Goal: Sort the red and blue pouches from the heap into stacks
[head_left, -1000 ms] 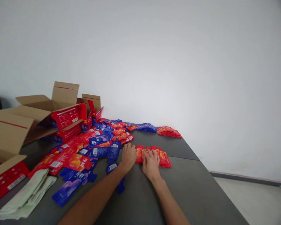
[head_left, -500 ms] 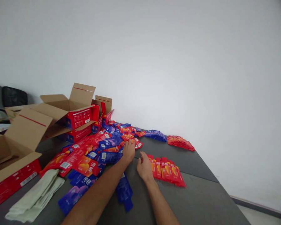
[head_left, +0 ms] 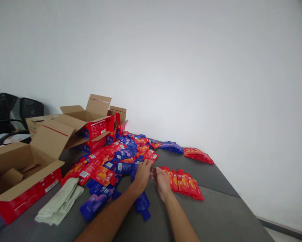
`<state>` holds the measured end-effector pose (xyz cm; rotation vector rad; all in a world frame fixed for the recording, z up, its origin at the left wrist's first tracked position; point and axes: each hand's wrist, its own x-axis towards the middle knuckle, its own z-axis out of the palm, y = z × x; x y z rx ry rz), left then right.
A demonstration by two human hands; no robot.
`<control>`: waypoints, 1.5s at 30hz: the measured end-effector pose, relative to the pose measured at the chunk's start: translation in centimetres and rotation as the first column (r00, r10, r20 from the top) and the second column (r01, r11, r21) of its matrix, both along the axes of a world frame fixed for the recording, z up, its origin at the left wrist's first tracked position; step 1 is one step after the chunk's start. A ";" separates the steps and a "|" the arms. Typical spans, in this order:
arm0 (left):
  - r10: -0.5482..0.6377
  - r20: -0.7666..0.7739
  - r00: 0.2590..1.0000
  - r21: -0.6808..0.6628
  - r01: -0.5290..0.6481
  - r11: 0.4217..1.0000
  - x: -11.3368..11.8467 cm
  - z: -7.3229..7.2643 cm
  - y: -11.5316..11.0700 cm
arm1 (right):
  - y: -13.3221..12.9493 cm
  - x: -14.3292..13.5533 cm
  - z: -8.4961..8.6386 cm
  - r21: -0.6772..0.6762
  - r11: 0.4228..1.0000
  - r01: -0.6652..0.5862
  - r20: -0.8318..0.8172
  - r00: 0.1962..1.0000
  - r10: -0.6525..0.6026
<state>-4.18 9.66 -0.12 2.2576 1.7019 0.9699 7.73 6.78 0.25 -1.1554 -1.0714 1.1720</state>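
Note:
My left hand (head_left: 142,175) is over the right edge of a loose pile of red and blue pouches (head_left: 100,169), its fingers reaching to a red pouch; whether they grip it is hidden. Close beside it, my right hand (head_left: 162,181) has its fingers curled, with the fingertips toward my left hand; what it holds, if anything, I cannot make out. Just right of it lies an overlapping row of red pouches (head_left: 183,183). A blue pouch (head_left: 142,205) lies below my left hand, partly behind the wrist.
Open cardboard boxes (head_left: 51,176) with red sides stand along the left. A folded pale cloth (head_left: 60,201) lies before the nearest. Farther back are fanned blue pouches (head_left: 171,147) and red pouches (head_left: 198,154). Black chairs (head_left: 31,108) stand at the far left.
The view has shifted a little to the left. My left hand has drawn back from the pile toward me, and the two hands are now closer together.

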 end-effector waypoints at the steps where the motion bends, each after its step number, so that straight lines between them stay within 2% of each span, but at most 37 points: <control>1: -0.005 0.031 1.000 0.019 0.004 1.000 0.0 -0.1 -0.9 | -0.5 -0.3 0.3 -0.020 0.999 -0.037 -0.089 0.995 0.035; 4: -0.041 0.129 0.991 0.086 0.030 0.996 0.1 -0.2 -3.5 | -2.2 -0.8 0.8 -0.001 0.994 -0.112 -0.206 0.972 0.109; 8: -0.170 0.306 0.937 0.164 0.124 0.979 0.4 0.4 -6.0 | -4.0 0.2 0.5 0.055 0.998 -0.028 -0.209 0.977 0.039; 11: -0.185 0.573 0.798 0.107 0.151 0.983 1.0 1.0 -6.6 | -5.4 1.7 0.3 0.076 0.997 0.030 -0.178 0.984 -0.016; 14: -0.059 0.789 0.612 -0.065 0.179 0.982 1.6 1.2 -6.7 | -6.9 3.1 0.6 0.110 0.992 0.062 -0.082 0.995 -0.053; 16: -0.039 0.837 0.546 -0.162 0.315 0.935 2.1 0.9 -6.7 | -7.6 3.6 0.9 0.130 0.989 0.076 -0.012 0.997 -0.075; 19: -0.109 0.872 0.478 -0.177 0.513 0.840 2.4 0.5 -7.0 | -8.4 4.0 1.2 0.142 0.987 0.074 0.058 0.995 -0.083; 22: -0.089 0.877 0.473 -0.203 0.530 0.823 2.3 0.5 -7.3 | -8.9 4.1 1.1 0.133 0.990 0.056 0.092 0.993 -0.069; 25: -0.060 0.869 0.492 -0.268 0.568 0.778 1.9 1.2 -7.5 | -9.3 4.5 0.9 0.118 0.993 0.021 0.103 0.994 -0.033; 28: -0.084 0.905 0.418 -0.225 0.636 0.738 1.4 2.3 -7.4 | -9.6 4.8 1.0 0.106 0.994 0.022 0.136 0.990 -0.036; 29: -0.088 0.922 0.378 -0.192 0.641 0.743 1.3 2.6 -7.3 | -9.7 4.9 1.1 0.105 0.994 0.025 0.156 0.987 -0.041; 31: -0.072 0.943 0.326 -0.141 0.585 0.799 0.9 3.0 -7.1 | -9.9 4.8 1.3 0.105 0.994 0.012 0.202 0.979 -0.033; 34: -0.005 0.947 0.321 -0.154 0.470 0.869 0.2 2.9 -6.7 | -10.1 4.3 1.3 0.085 0.995 -0.048 0.252 0.967 0.025; 40: 0.090 0.942 0.323 -0.231 0.431 0.872 -0.1 2.0 -6.2 | -10.3 3.8 1.4 0.020 0.996 -0.086 0.270 0.960 0.078; 45: 0.113 0.929 0.354 -0.268 0.430 0.862 0.3 2.3 -6.5 | -10.1 4.2 1.3 0.056 0.998 -0.036 0.258 0.966 0.020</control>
